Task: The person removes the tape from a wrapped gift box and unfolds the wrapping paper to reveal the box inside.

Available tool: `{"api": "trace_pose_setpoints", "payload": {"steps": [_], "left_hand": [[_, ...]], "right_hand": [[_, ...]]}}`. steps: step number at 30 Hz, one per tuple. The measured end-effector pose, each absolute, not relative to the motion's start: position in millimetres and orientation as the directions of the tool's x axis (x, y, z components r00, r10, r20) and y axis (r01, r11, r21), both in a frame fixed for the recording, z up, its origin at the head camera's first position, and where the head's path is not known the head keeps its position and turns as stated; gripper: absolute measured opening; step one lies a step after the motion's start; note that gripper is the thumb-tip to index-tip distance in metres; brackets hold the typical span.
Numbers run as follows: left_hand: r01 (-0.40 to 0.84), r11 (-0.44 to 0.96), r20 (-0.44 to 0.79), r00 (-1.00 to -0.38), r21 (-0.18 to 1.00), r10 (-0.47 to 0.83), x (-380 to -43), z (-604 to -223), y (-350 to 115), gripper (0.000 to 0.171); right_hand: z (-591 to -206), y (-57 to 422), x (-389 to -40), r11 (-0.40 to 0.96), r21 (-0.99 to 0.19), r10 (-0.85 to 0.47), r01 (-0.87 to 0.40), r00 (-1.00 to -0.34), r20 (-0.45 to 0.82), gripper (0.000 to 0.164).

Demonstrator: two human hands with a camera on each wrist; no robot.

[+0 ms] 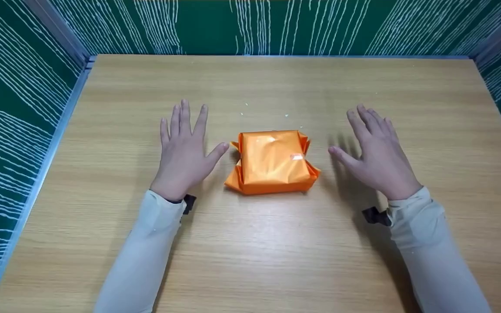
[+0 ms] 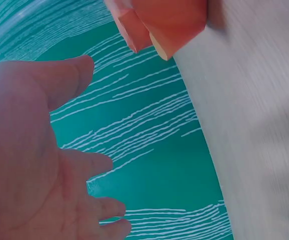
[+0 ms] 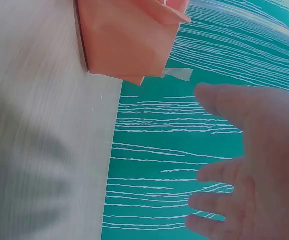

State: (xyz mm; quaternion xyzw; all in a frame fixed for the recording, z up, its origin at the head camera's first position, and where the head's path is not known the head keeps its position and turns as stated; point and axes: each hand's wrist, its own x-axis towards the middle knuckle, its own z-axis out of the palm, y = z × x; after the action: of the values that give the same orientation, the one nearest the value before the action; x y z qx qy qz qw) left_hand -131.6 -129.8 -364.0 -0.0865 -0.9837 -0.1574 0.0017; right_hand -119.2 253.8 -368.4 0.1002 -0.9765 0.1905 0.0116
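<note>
A package wrapped in shiny orange paper [image 1: 272, 163] lies in the middle of the wooden table, its side flaps sticking out at both ends. To its left, my left hand [image 1: 185, 154] hovers with fingers spread and the thumb pointing toward the package. On the other side, my right hand [image 1: 379, 156] is held apart from it, palm down, casting a shadow on the table. Neither hand touches anything. In the right wrist view, a strip of clear tape [image 3: 178, 73] juts from the orange wrapping [image 3: 127, 42]. The left wrist view shows folded paper ends of the package [image 2: 172, 25].
Tiny white scraps [image 1: 286, 115] are scattered on the table [image 1: 250, 252] behind the package. Green panels with white streaks [image 1: 207, 28] stand along the back and both sides. Blue-grey edging [image 1: 65, 126] borders the table on the left.
</note>
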Motion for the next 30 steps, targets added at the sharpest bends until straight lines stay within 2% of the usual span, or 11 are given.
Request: {"api": "trace_pose_setpoints", "payload": {"steps": [5, 14, 23, 26, 30], "left_hand": [[0.202, 0.908, 0.028, -0.978, 0.368, 0.207, -127, -362, -126, 0.091], [0.324, 0.817, 0.084, -0.942, 0.478, 0.324, -120, -354, -110, 0.077], [0.356, 0.823, -0.031, -0.911, 0.442, 0.411, -121, -342, -83, 0.076], [0.337, 0.854, -0.039, -0.923, 0.397, 0.383, -120, -342, -72, 0.074], [0.280, 0.899, -0.063, -0.946, 0.338, 0.319, -115, -347, -56, 0.083]], "right_hand": [[-365, 252, -117, 0.912, -0.374, -0.183, -0.165, -0.983, -0.012, 0.081], [-367, 251, -115, 0.903, -0.369, -0.225, -0.222, -0.974, 0.037, 0.055], [-363, 250, -116, 0.906, -0.361, -0.226, -0.221, -0.974, 0.027, 0.046], [-365, 248, -115, 0.901, -0.363, -0.240, -0.236, -0.970, 0.036, 0.043], [-366, 246, -113, 0.891, -0.365, -0.272, -0.271, -0.961, 0.051, 0.039]]}}
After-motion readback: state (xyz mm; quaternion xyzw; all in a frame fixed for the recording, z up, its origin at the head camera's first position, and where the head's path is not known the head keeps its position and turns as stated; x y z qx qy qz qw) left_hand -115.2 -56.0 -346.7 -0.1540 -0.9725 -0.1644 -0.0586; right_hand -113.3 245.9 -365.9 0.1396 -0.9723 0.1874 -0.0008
